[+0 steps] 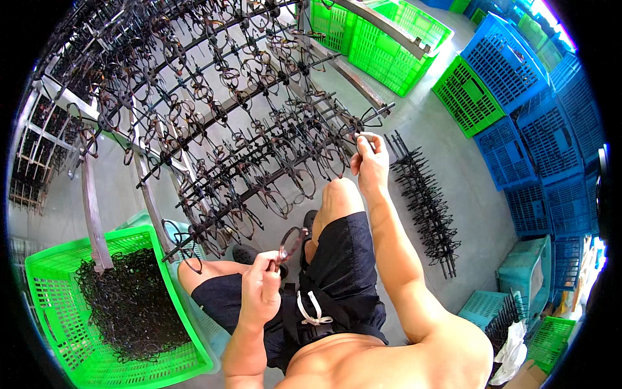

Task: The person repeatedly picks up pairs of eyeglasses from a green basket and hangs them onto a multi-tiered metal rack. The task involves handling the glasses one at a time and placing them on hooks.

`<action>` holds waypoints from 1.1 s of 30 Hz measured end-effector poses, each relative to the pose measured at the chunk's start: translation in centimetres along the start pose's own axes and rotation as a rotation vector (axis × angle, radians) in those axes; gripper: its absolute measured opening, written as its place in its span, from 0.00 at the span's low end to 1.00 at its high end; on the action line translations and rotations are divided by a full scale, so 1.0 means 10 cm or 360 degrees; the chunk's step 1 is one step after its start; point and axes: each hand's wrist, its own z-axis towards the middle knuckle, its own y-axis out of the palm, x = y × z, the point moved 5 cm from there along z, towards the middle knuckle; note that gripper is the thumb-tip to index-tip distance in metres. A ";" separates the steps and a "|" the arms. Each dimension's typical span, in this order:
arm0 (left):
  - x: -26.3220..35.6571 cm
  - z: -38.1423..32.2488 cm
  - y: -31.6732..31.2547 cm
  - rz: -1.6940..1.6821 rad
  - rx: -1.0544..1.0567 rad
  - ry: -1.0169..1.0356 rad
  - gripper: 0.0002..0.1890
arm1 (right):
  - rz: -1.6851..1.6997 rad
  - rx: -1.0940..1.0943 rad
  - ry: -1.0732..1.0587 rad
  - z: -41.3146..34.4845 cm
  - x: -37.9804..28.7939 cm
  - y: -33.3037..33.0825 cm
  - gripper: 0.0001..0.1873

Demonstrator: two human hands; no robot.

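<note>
My left hand [262, 291] is closed on a dark brown eyeglass frame [290, 244], held low above my lap. Before me stands a metal rack [238, 99] with rows of hooked bars, many dark and tortoiseshell eyeglass frames hanging from them. My right hand [371, 158] is raised at the right end of the lower bars, its thumb and fingertips together by an eyeglass frame [354, 127] there. Whether they grip it cannot be made out. At the lower left, a bright green plastic crate [163, 272] holds a dark heap of eyeglass frames [133, 306].
A spiky metal hanging bar set [425, 204] lies on the floor to the right. Green crates [388, 63] stand at the top, stacked blue crates [544, 141] at the right. Teal crates [527, 272] and a white bag [511, 352] are lower right. My knees are close to the rack.
</note>
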 end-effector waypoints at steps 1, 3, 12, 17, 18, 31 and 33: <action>-0.04 -0.03 -0.02 -0.0092 0.0041 -0.0116 0.19 | 0.0002 0.0015 0.0020 -0.01 -0.02 0.04 0.04; -0.03 0.00 -0.02 0.0023 0.0116 -0.0168 0.14 | 0.0003 0.0052 0.0055 -0.01 -0.05 0.09 0.04; -0.04 0.05 -0.06 0.0030 0.0186 -0.0212 0.07 | 0.0196 0.0122 -0.0039 0.17 0.24 0.06 0.07; 0.04 0.15 0.01 -0.0182 0.0234 -0.0381 0.07 | 0.0153 0.0087 -0.0025 0.15 0.32 0.05 0.09; 0.07 0.18 0.02 -0.0131 0.0186 -0.0353 0.07 | 0.0179 0.0037 -0.0024 0.14 0.34 0.02 0.08; 0.07 0.16 -0.02 -0.0218 0.0192 -0.0307 0.07 | 0.0804 -0.0126 0.0024 0.20 0.60 -0.15 0.08; 0.08 0.14 -0.05 -0.0153 0.0224 -0.0324 0.07 | 0.0845 -0.0102 -0.0005 0.21 0.60 -0.09 0.08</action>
